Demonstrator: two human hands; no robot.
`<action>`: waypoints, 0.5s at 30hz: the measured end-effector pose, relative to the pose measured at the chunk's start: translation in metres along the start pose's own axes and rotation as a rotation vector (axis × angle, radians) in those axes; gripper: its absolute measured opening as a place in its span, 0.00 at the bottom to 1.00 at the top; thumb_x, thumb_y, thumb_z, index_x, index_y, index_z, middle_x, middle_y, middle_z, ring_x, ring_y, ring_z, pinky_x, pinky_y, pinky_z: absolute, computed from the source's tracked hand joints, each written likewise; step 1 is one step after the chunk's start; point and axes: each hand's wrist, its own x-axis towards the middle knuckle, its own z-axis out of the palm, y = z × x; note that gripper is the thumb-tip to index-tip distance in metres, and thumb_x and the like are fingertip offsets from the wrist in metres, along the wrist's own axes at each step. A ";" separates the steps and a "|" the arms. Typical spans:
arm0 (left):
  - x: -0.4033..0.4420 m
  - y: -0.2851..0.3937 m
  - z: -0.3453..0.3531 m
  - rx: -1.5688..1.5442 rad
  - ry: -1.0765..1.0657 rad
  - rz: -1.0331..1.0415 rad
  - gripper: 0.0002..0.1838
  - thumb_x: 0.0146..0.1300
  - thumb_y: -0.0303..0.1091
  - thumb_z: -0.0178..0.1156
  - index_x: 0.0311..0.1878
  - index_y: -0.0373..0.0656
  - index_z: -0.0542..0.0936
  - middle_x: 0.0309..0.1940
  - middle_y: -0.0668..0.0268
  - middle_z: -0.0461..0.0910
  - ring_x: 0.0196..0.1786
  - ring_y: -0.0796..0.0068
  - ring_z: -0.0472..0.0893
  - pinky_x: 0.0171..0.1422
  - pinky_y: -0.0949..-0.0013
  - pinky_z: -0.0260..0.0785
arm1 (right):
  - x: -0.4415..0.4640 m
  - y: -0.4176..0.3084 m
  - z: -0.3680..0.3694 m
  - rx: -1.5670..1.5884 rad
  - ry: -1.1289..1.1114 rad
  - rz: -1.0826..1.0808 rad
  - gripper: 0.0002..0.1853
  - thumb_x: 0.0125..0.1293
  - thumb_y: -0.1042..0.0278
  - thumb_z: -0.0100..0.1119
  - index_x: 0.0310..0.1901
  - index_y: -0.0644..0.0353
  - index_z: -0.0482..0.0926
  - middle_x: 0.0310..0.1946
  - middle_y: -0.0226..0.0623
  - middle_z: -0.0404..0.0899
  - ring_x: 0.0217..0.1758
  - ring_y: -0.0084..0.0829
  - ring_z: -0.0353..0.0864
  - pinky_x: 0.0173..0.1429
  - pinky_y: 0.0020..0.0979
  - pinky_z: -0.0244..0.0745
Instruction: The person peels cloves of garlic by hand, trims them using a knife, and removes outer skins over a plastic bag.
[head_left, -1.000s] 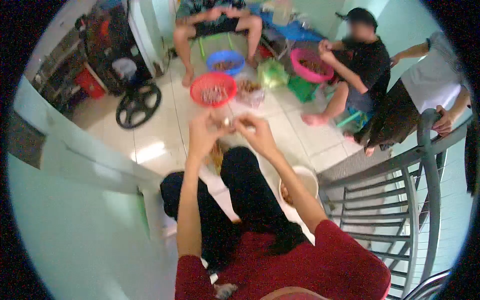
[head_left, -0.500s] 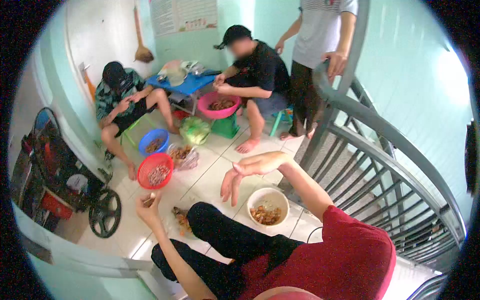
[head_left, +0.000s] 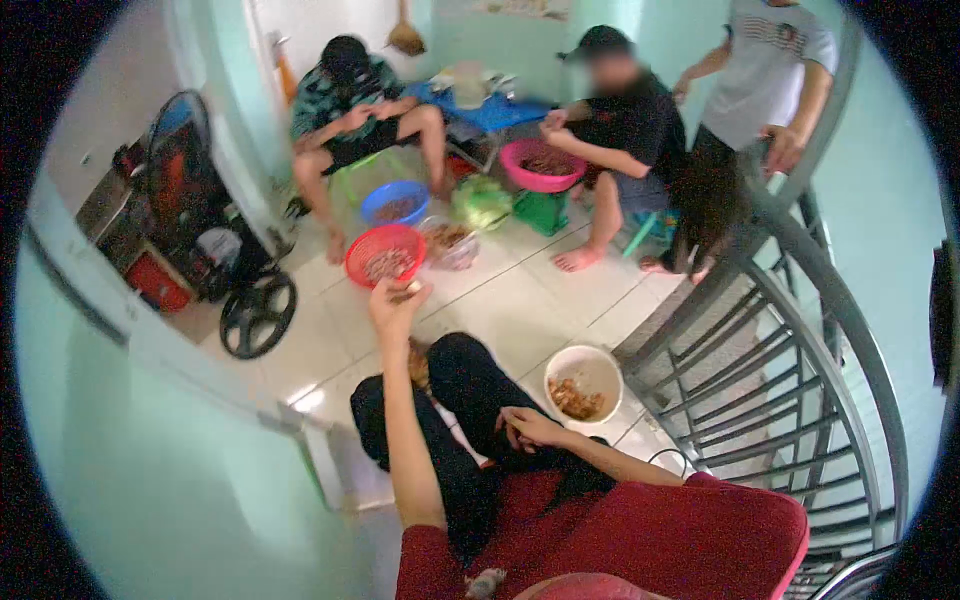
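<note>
My left hand (head_left: 396, 305) is stretched forward, its fingers closed on a small pale-and-brown piece (head_left: 408, 292) whose kind is too small to make out. Just beyond it, a red plastic basket (head_left: 358, 262) holds many small pale pinkish pieces. My right hand (head_left: 530, 428) is low over my dark trouser leg, empty, with its fingers apart. To the right of that hand, a white bucket (head_left: 612, 372) on the tiles contains orange-brown scraps (head_left: 577, 400). Partly hidden behind my left forearm and knee is a brownish heap (head_left: 418, 366) on the floor.
A blue basin (head_left: 372, 212), a clear bag of brown pieces (head_left: 450, 245) and a green bundle (head_left: 482, 204) stand farther off. Two people sit by a blue table (head_left: 490, 116), one at a pink basin (head_left: 543, 183); another stands. A metal railing (head_left: 760, 350) runs along the right.
My left hand has reached forward to the red basket with the small piece. My right hand has dropped from above the white bucket's side to my leg. The view has shifted left.
</note>
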 end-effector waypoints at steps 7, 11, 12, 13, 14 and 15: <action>-0.001 0.011 -0.021 -0.202 0.102 -0.120 0.18 0.49 0.27 0.80 0.33 0.42 0.76 0.33 0.66 0.83 0.36 0.78 0.81 0.45 0.73 0.73 | 0.018 -0.058 -0.011 -0.176 -0.228 0.115 0.29 0.81 0.47 0.40 0.72 0.59 0.59 0.32 0.37 0.84 0.18 0.23 0.75 0.23 0.27 0.77; 0.011 -0.013 -0.040 -0.285 0.320 -0.188 0.13 0.55 0.28 0.74 0.40 0.41 0.79 0.36 0.68 0.83 0.41 0.79 0.82 0.43 0.76 0.70 | 0.057 -0.219 -0.043 -0.444 -0.098 -0.189 0.41 0.75 0.52 0.55 0.79 0.55 0.43 0.29 0.35 0.86 0.21 0.26 0.79 0.25 0.28 0.76; 0.009 -0.012 -0.043 -0.283 0.311 -0.207 0.13 0.55 0.28 0.74 0.40 0.41 0.79 0.36 0.68 0.83 0.41 0.79 0.82 0.43 0.76 0.70 | 0.078 -0.249 -0.059 -0.403 -0.077 -0.413 0.41 0.74 0.52 0.56 0.80 0.51 0.45 0.29 0.35 0.86 0.21 0.25 0.78 0.25 0.29 0.75; 0.008 -0.005 -0.047 -0.361 0.328 -0.212 0.14 0.56 0.29 0.74 0.42 0.42 0.79 0.37 0.68 0.83 0.41 0.78 0.82 0.43 0.75 0.68 | 0.109 -0.282 -0.075 -0.553 0.016 -0.585 0.39 0.73 0.55 0.57 0.80 0.48 0.48 0.30 0.35 0.86 0.21 0.23 0.78 0.25 0.28 0.74; 0.007 0.000 -0.050 -0.441 0.348 -0.210 0.15 0.57 0.31 0.74 0.44 0.42 0.78 0.38 0.68 0.83 0.42 0.77 0.82 0.43 0.74 0.67 | 0.130 -0.315 -0.085 -0.649 0.084 -0.645 0.40 0.71 0.57 0.59 0.79 0.50 0.50 0.31 0.36 0.86 0.25 0.25 0.80 0.29 0.29 0.76; 0.006 0.003 -0.051 -0.441 0.346 -0.210 0.15 0.57 0.31 0.74 0.44 0.42 0.78 0.38 0.68 0.83 0.42 0.77 0.82 0.43 0.74 0.67 | 0.151 -0.348 -0.094 -0.747 0.160 -0.701 0.40 0.69 0.58 0.60 0.78 0.52 0.52 0.32 0.38 0.86 0.28 0.28 0.83 0.33 0.30 0.78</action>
